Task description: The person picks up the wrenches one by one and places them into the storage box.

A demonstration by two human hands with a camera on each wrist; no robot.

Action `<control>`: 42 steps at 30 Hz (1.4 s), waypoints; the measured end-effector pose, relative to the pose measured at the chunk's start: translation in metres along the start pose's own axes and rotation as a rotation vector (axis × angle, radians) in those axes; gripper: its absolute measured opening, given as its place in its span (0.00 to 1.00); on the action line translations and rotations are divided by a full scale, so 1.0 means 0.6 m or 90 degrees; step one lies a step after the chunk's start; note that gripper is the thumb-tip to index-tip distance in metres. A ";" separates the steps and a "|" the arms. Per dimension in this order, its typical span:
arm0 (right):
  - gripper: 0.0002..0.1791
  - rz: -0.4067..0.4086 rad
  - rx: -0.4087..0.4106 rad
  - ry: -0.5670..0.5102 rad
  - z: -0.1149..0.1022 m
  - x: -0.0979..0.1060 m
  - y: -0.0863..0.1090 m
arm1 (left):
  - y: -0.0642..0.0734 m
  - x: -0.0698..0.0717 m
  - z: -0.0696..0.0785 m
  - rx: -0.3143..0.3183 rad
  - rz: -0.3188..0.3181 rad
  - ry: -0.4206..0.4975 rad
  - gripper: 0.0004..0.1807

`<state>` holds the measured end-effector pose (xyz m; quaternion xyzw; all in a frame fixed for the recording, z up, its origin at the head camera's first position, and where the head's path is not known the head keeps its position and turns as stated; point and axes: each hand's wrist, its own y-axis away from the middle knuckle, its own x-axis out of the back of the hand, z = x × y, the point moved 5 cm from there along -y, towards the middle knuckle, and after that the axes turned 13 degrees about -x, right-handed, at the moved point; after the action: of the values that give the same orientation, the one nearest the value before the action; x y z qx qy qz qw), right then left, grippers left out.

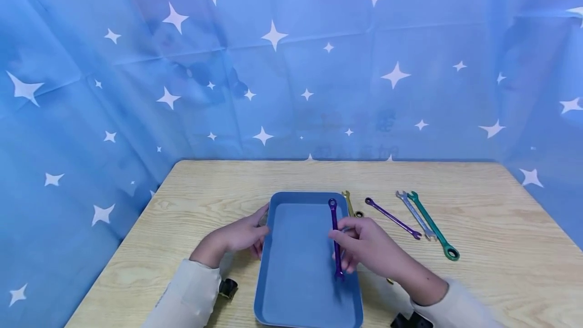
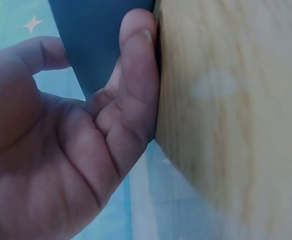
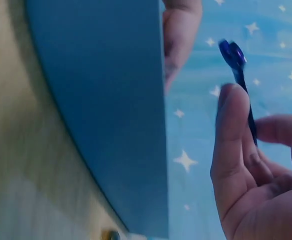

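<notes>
My right hand (image 1: 364, 244) pinches a dark purple combination wrench (image 1: 334, 215) between thumb and fingers. The wrench hangs over the right side of a blue rectangular tray (image 1: 296, 262), its ring end pointing away from me. In the right wrist view, one wrench end (image 3: 233, 55) sticks out past the fingertips, apart from the tray. My left hand (image 1: 239, 234) grips the tray's left edge. The left wrist view shows the thumb at the upper edge of the tray wall (image 2: 93, 45) and curled fingers low against it, near the tabletop.
Right of the tray lie a gold wrench (image 1: 348, 201), another purple wrench (image 1: 392, 218), a silver wrench (image 1: 415, 215) and a green wrench (image 1: 430, 221) on the wooden table (image 1: 218, 181). A small yellow piece (image 1: 390, 281) shows under my right forearm. A starry blue curtain (image 1: 319, 80) hangs behind.
</notes>
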<state>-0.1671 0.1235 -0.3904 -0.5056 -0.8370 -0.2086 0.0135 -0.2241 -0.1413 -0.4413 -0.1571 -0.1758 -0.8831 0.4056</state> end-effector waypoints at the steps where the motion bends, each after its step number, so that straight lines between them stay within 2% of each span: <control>1: 0.18 0.000 -0.008 -0.005 -0.001 -0.005 -0.005 | 0.001 0.001 0.000 0.002 0.002 0.002 0.41; 10: 0.14 -0.028 -0.031 -0.019 -0.002 -0.045 -0.039 | 0.003 0.001 0.000 -0.001 -0.003 0.015 0.41; 21: 0.18 -0.074 -0.038 -0.005 -0.002 -0.077 -0.074 | 0.002 0.001 -0.002 -0.002 0.006 0.012 0.41; 36: 0.37 -0.106 -0.084 -0.010 0.026 -0.100 -0.103 | 0.001 0.002 -0.003 -0.009 -0.006 0.012 0.40; 42: 0.37 -0.118 -0.096 -0.024 0.035 -0.104 -0.105 | -0.001 0.001 -0.004 -0.012 -0.009 0.015 0.38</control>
<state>-0.1865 0.0536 -0.4454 -0.4296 -0.8622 -0.2619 -0.0596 -0.2252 -0.1425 -0.4432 -0.1496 -0.1638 -0.8893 0.3999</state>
